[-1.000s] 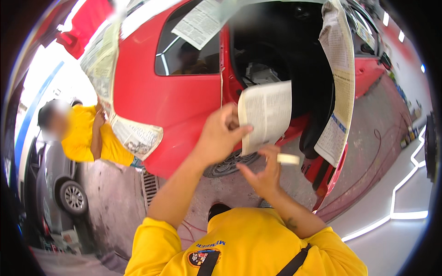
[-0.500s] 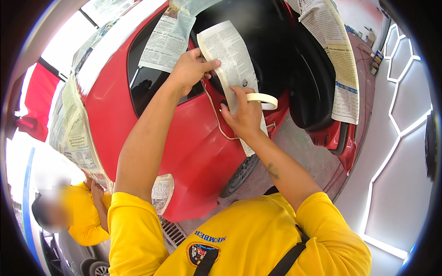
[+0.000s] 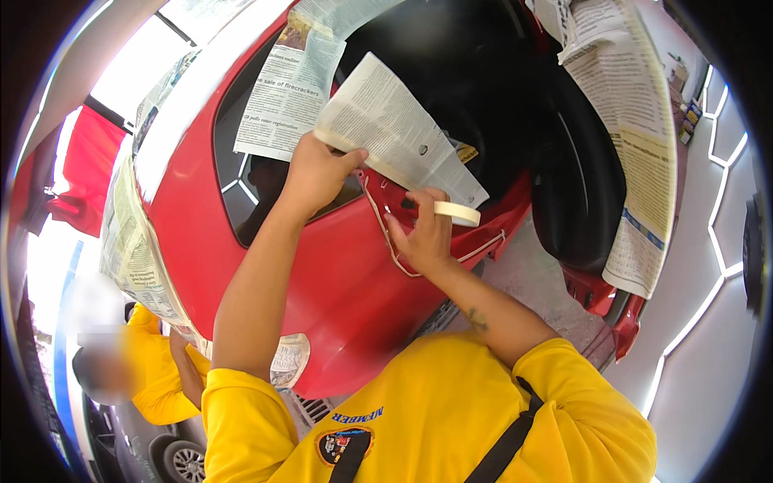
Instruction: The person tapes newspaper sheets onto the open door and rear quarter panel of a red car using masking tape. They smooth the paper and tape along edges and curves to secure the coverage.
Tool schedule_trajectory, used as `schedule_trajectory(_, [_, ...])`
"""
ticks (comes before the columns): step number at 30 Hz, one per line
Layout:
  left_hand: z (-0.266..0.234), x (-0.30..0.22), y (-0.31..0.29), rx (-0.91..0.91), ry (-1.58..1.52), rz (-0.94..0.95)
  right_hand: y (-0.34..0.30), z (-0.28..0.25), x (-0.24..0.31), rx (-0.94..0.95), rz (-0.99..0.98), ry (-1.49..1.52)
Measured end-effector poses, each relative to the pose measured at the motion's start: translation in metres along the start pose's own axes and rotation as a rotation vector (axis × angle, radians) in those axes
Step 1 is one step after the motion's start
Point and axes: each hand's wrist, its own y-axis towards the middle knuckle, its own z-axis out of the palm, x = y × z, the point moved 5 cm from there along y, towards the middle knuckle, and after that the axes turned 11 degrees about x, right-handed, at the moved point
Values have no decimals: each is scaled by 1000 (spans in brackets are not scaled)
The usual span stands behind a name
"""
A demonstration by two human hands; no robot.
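Note:
My left hand pinches the left end of a newspaper sheet between thumb and fingers, beside the rear side window of a red car. The sheet slants down to the right across the door opening. Below its lower end, my right hand holds a roll of cream masking tape on its outer side. The right thumb and forefinger stand apart, near the red door frame. Part of the roll is hidden behind the fingers.
Newspaper covers part of the side window, and more newspaper hangs over the open door at right. A cord-like seal hangs loose along the door frame. Another person in yellow works at lower left, near a grey car.
The newspaper sheet has swung from nearly upright to a slant, its lower end moving up and right. My left hand has lowered slightly. The right hand, with the tape, has moved down a little.

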Motion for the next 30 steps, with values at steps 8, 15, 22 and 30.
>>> schedule_trajectory(8, [10,17,3,-48,2,-85,18,9,-19,29,-210,-73])
schedule_trajectory(15, [30,6,9,-33,972,145,-4,4,-2,198,-125,-45])
schedule_trajectory(22, [19,6,10,-14,1090,165,-1,14,-1,277,-83,0])
schedule_trajectory(30, [27,8,6,-21,1129,253,-4,15,2,398,-27,-86])
